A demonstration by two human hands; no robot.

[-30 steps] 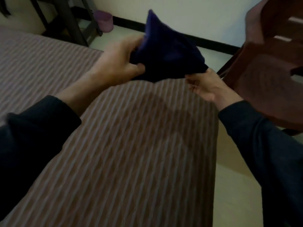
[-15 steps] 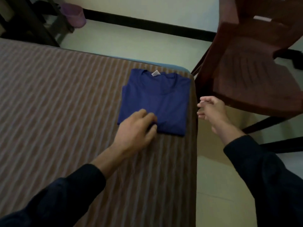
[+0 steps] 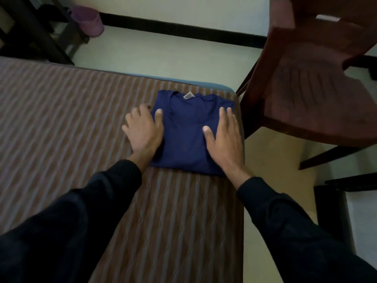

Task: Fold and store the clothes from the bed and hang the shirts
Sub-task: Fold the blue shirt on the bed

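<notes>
While I look down over both dark sleeves, the far left of the view gives me a dark furniture frame [image 3: 40,35] standing on the pale floor [image 3: 163,56], and just right of it a small purple bin [image 3: 88,23] against the wall with its black skirting strip [image 3: 183,35]. Below that spreads the bed [image 3: 61,123], its cover striped brown and grey and quilted in diamonds, with a thin blue edge showing at the far corner. My left hand [image 3: 142,131] lies flat at the left edge of the folded navy T-shirt [image 3: 185,135]: fingers spread and straight on the bed cover, thumb laid over the cloth, nothing gripped. The T-shirt itself sits on the bed's far right corner, folded into a neat rectangle, neckline away from me and a small pale label [image 3: 188,96] showing inside the collar. My right hand [image 3: 224,144] rests palm down on the shirt's right side, fingers straight and together, thumb angled inward across the fabric, also pressing rather than clutching; the outer edge of the hand runs close along the edge of the mattress. Past that edge, on the right, a dark reddish-brown plastic chair [image 3: 318,94] stands on the floor close beside the bed corner, its seat toward me. At the lower right, a dark upright shape [image 3: 330,211] sits by the floor; I cannot tell what it is.
</notes>
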